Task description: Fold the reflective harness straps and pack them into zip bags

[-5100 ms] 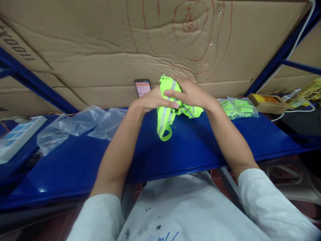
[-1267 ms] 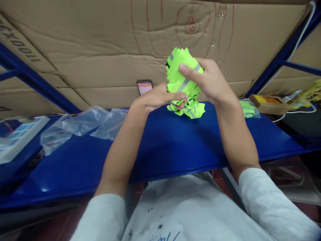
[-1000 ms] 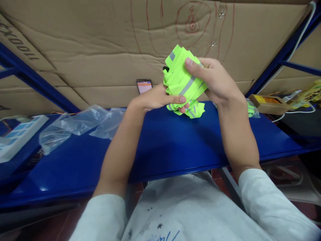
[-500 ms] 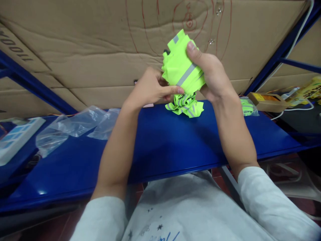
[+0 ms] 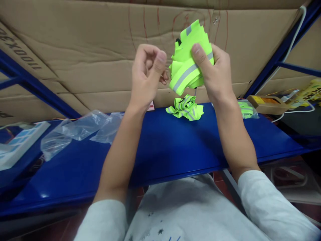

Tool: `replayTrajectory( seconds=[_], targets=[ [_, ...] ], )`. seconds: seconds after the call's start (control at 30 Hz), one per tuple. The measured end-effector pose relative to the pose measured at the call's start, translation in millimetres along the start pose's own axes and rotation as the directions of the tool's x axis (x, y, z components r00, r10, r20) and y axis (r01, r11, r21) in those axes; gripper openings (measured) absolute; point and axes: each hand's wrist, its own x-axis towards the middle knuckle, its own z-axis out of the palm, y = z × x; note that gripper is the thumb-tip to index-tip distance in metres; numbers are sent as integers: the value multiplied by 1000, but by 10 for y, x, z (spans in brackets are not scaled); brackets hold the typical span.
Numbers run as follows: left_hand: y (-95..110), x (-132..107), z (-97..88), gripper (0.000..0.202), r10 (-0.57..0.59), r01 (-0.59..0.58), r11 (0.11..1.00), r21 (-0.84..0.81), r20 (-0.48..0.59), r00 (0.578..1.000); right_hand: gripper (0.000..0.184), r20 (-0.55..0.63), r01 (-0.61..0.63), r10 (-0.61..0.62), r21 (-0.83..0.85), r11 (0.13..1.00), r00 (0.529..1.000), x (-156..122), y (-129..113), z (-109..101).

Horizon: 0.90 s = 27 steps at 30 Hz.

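A folded neon-yellow reflective vest [image 5: 188, 63] with grey bands is up in front of the cardboard, above the table. My right hand [image 5: 217, 72] grips its right side, thumb across the front and fingers behind. Just left of the vest, my left hand [image 5: 147, 72] is curled with thumb and index finger close together; I see nothing in it, and a small gap separates it from the fabric. Below, a crumpled neon-yellow reflective piece [image 5: 187, 108] lies on the blue table [image 5: 175, 144], touched by neither hand.
Clear plastic bags [image 5: 82, 129] lie on the left, beside a white-and-blue item [image 5: 23, 144]. To the right are a bagged neon piece [image 5: 247, 108] and a small cardboard box [image 5: 269, 104]. Marked cardboard [image 5: 100, 67] stands behind, between blue frame bars [image 5: 37, 88].
My left hand has come off the vest and moved up and left. My right hand has raised the vest slightly, rightward. The crumpled piece stays on the table.
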Motion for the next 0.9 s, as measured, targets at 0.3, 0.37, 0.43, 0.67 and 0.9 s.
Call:
replayTrajectory(
  seconds=[0.3, 0.37, 0.43, 0.67, 0.9],
  targets=[
    [162, -90, 41, 26, -202, 196, 979, 56, 128, 971, 30, 30, 17, -16, -67, 998, 999, 58, 103, -71],
    [175, -85, 63, 19, -295, 288, 955, 66, 133, 946, 31, 42, 24, -20, -94, 995, 999, 58, 109, -64],
    [213, -74, 74, 26, -378, 368, 925, 91, 151, 913, 30, 54, 2, 6, -132, 991, 999, 56, 107, -52],
    [290, -58, 61, 35, -576, 566, 816, 117, 242, 781, 25, 48, 39, -35, -100, 994, 998, 57, 104, -28],
    [-9, -38, 24, 27, -345, 276, 895, 350, 154, 926, 32, 86, -163, 163, -3, 987, 983, 89, 230, -44]
  ],
)
